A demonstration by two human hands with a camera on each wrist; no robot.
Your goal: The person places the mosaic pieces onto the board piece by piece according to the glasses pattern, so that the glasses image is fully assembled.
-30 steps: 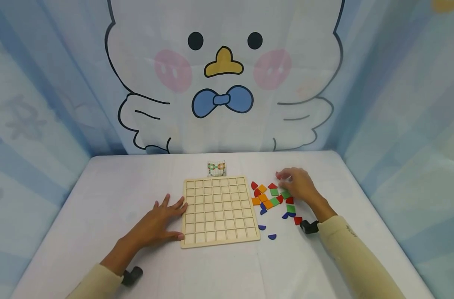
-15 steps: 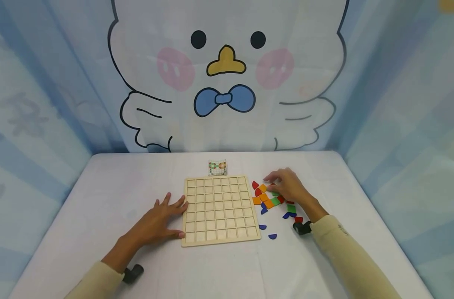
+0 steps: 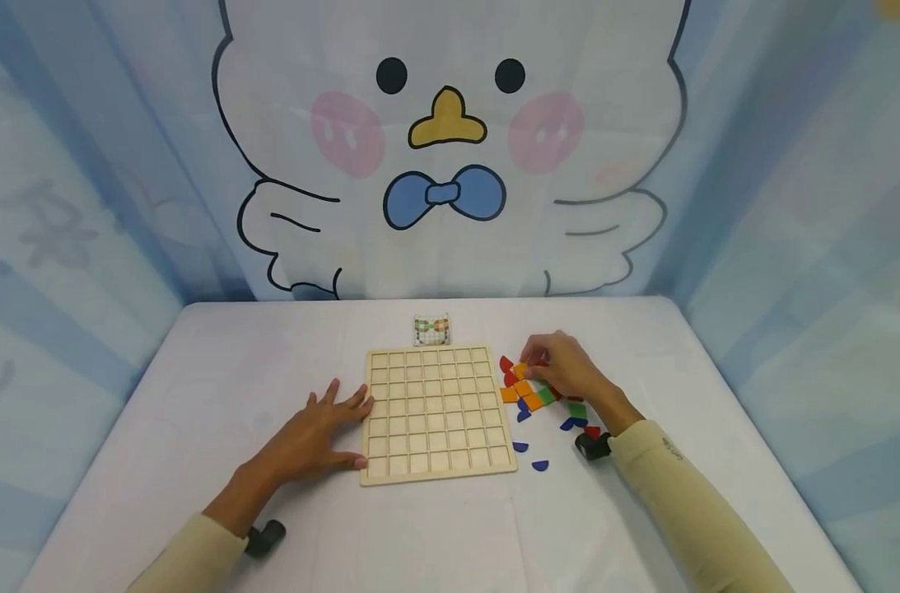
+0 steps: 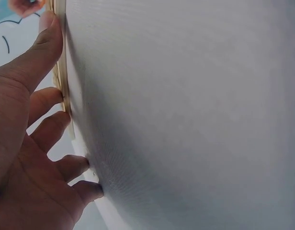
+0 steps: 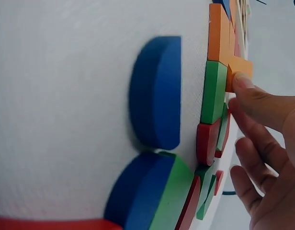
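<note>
1. The left hand (image 3: 312,436), fingers spread, rests against the left edge of the wooden grid board (image 3: 436,420); only the left wrist view shows its palm side.
2. The board's side edges run away from the person.
3. Near its far right corner, the right hand (image 3: 561,362) pinches an orange square tile (image 5: 241,63); the right wrist view shows the thumb on it, index fingertip hidden.
4. The blue half-circle tile (image 3: 540,465) nearest the person lies long axis sideways, straight side facing away.
</note>
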